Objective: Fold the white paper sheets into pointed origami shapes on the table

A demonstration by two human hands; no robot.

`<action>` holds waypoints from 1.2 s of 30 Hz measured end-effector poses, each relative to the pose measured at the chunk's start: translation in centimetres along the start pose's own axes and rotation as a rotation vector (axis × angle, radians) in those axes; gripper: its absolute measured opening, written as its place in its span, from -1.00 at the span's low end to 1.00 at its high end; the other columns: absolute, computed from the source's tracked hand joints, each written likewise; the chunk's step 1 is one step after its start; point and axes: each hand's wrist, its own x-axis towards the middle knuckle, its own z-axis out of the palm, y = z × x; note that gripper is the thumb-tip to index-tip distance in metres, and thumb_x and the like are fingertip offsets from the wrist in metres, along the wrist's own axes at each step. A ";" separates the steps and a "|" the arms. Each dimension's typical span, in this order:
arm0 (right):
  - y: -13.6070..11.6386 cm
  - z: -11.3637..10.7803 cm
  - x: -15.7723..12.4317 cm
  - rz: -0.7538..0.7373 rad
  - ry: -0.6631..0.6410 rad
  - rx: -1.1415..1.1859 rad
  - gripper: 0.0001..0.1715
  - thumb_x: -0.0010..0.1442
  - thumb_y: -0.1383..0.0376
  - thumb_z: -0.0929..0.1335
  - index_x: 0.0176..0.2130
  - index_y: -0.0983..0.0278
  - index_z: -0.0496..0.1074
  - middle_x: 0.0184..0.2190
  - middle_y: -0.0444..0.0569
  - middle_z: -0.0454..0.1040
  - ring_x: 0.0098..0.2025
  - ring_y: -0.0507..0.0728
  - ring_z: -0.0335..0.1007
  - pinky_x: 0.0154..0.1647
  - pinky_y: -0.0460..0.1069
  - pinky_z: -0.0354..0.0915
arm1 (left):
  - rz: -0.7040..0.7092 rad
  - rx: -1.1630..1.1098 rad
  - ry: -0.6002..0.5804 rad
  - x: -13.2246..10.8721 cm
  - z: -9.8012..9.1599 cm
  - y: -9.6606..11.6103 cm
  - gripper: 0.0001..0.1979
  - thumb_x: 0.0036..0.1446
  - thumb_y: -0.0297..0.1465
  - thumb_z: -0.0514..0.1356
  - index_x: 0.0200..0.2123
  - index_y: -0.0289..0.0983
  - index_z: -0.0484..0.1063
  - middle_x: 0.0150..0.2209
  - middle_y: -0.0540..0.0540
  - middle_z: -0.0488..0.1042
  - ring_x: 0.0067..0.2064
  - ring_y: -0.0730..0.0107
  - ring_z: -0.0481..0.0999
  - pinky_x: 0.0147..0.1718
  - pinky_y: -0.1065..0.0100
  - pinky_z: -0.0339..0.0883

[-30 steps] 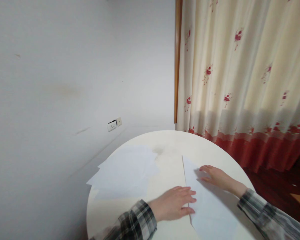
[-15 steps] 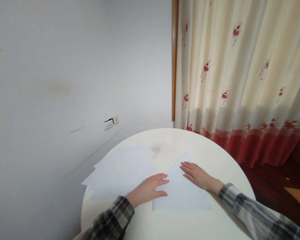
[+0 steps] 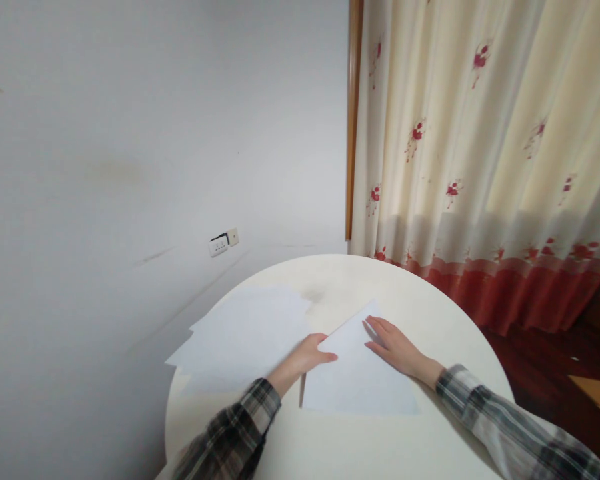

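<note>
A white sheet of paper (image 3: 357,383) with a slanting upper-left edge, seemingly folded, lies in front of me on the round white table (image 3: 300,443). My left hand (image 3: 313,353) pinches that slanting edge, thumb on top and the other fingers tucked behind the paper. The sheet's left side is slightly raised, with a thin shadow below it. On the sheet's upper right rests my right hand (image 3: 393,343), open, its fingers stretched out and thumb apart.
Several loose white sheets (image 3: 245,333) overlap on the table's left side, some reaching past its edge. A pale wall with a socket (image 3: 219,247) stands behind. A flowered curtain (image 3: 480,167) hangs at the back right, above a dark red floor (image 3: 535,360).
My left hand has gone from lying spread over the sheet to gripping its slanting edge, and the sheet's left side has lifted a little. The right hand stays nearly in place.
</note>
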 end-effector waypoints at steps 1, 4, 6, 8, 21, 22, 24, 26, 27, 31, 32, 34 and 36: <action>0.3 0.2 0.1 0.071 0.065 0.058 -0.35 0.09 0.05 0.26 0.10 0.29 0.13 0.10 0.15 0.16 0.12 0.25 0.05 0.13 0.19 0.01 | 0.014 -0.004 0.049 0.1 0.0 -0.2 -0.66 -0.23 -0.37 0.24 -0.30 -0.39 0.40 -0.31 -0.16 0.49 -0.30 0.17 0.47 -0.36 0.32 0.31; 1.0 0.5 0.4 0.379 0.250 0.347 -0.23 -0.03 0.02 0.34 0.08 0.25 0.08 0.09 0.16 0.15 0.12 0.28 0.05 0.11 0.23 0.02 | 0.138 -0.057 0.196 0.5 -0.2 -0.8 -0.64 -0.22 -0.38 0.25 -0.25 -0.34 0.39 -0.24 -0.13 0.48 -0.21 0.20 0.45 -0.22 0.31 0.28; 1.0 0.4 0.5 0.566 0.291 0.599 -0.18 -0.08 0.03 0.37 0.08 0.24 0.04 0.05 0.15 0.19 0.06 0.26 0.14 0.07 0.20 0.09 | 0.217 -0.114 0.252 0.7 -0.5 -1.0 -0.61 -0.22 -0.38 0.26 -0.21 -0.31 0.38 -0.20 -0.11 0.47 -0.16 0.23 0.43 -0.15 0.31 0.26; 0.6 0.2 0.6 0.664 0.263 0.836 -0.17 -0.09 0.05 0.39 0.07 0.24 0.01 -0.03 0.12 0.28 -0.02 0.20 0.26 0.04 0.14 0.14 | 0.258 -0.157 0.268 0.8 -0.9 -0.8 -0.59 -0.21 -0.36 0.27 -0.19 -0.31 0.37 -0.17 -0.11 0.46 -0.13 0.23 0.41 -0.12 0.30 0.24; -0.7 -0.5 2.5 0.607 -0.156 1.386 -0.63 -0.18 0.30 0.47 -0.32 0.35 0.37 -0.38 -0.03 0.46 -0.40 0.04 0.39 -0.37 -0.10 0.30 | 0.200 -0.166 0.304 0.1 -3.0 0.6 -0.53 -0.20 -0.25 0.27 -0.18 -0.37 0.37 -0.18 -0.18 0.46 -0.15 0.14 0.42 -0.17 0.25 0.29; -0.8 -0.4 2.5 0.577 -0.098 1.377 -0.62 -0.20 0.30 0.47 -0.32 0.35 0.37 -0.40 -0.04 0.46 -0.41 0.04 0.39 -0.38 -0.10 0.29 | 0.187 -0.139 0.329 0.1 -3.3 0.5 -0.52 -0.21 -0.25 0.27 -0.18 -0.37 0.37 -0.17 -0.18 0.46 -0.14 0.13 0.42 -0.16 0.25 0.28; -1.2 -0.4 2.4 0.555 0.064 1.307 -0.55 -0.21 0.26 0.48 -0.27 0.33 0.34 -0.46 -0.10 0.43 -0.46 0.02 0.35 -0.45 -0.11 0.26 | 0.188 -0.092 0.386 -0.1 -3.7 0.4 -0.50 -0.21 -0.26 0.27 -0.14 -0.35 0.36 -0.12 -0.19 0.43 -0.09 0.13 0.40 -0.13 0.24 0.26; -1.6 -0.7 2.3 0.549 0.232 1.217 -0.38 -0.20 0.22 0.47 -0.12 0.28 0.27 -0.55 -0.20 0.36 -0.53 -0.01 0.29 -0.54 -0.13 0.21 | 0.244 -0.056 0.441 -0.3 -4.0 0.6 -0.45 -0.19 -0.28 0.27 -0.07 -0.31 0.33 -0.02 -0.18 0.36 -0.01 0.14 0.33 -0.07 0.24 0.21; -1.8 -1.0 2.2 0.533 0.301 1.173 -0.27 -0.19 0.20 0.46 -0.03 0.24 0.20 -0.58 -0.25 0.32 -0.56 -0.03 0.25 -0.57 -0.14 0.18 | 0.281 -0.039 0.457 -0.4 -4.0 0.8 -0.45 -0.17 -0.28 0.26 -0.04 -0.29 0.31 0.02 -0.16 0.32 0.03 0.15 0.29 -0.03 0.24 0.17; -2.6 -2.0 2.2 0.410 0.389 1.046 -0.31 -0.09 0.12 0.40 0.03 0.18 0.20 -0.54 -0.22 0.31 -0.54 -0.04 0.20 -0.57 -0.15 0.14 | 0.333 -0.016 0.468 -0.7 -3.5 1.6 -0.63 -0.07 -0.27 0.19 -0.15 -0.27 0.42 -0.07 -0.10 0.42 0.02 0.20 0.31 0.03 0.25 0.10; -2.7 -2.1 2.2 0.393 0.362 1.032 -0.42 -0.07 0.10 0.38 -0.04 0.21 0.29 -0.50 -0.18 0.35 -0.50 -0.02 0.23 -0.54 -0.14 0.16 | 0.319 -0.021 0.474 -0.7 -3.3 1.8 -0.68 -0.06 -0.26 0.18 -0.23 -0.29 0.46 -0.14 -0.11 0.47 -0.04 0.20 0.37 0.00 0.25 0.12; -2.8 -2.3 2.2 0.373 0.280 1.007 -0.55 -0.08 0.09 0.39 -0.20 0.26 0.41 -0.39 -0.09 0.42 -0.42 0.02 0.30 -0.46 -0.10 0.21 | 0.302 -0.026 0.491 -0.7 -3.1 2.0 -0.74 -0.07 -0.26 0.18 -0.35 -0.30 0.50 -0.25 -0.11 0.51 -0.13 0.20 0.43 -0.04 0.26 0.17; -2.6 -2.3 2.2 0.353 0.211 0.962 -0.57 -0.14 0.11 0.42 -0.26 0.28 0.45 -0.31 -0.03 0.45 -0.35 0.08 0.33 -0.38 -0.06 0.24 | 0.307 -0.020 0.478 -0.8 -3.1 2.1 -0.75 -0.10 -0.28 0.21 -0.35 -0.30 0.50 -0.26 -0.10 0.51 -0.14 0.20 0.43 -0.05 0.27 0.18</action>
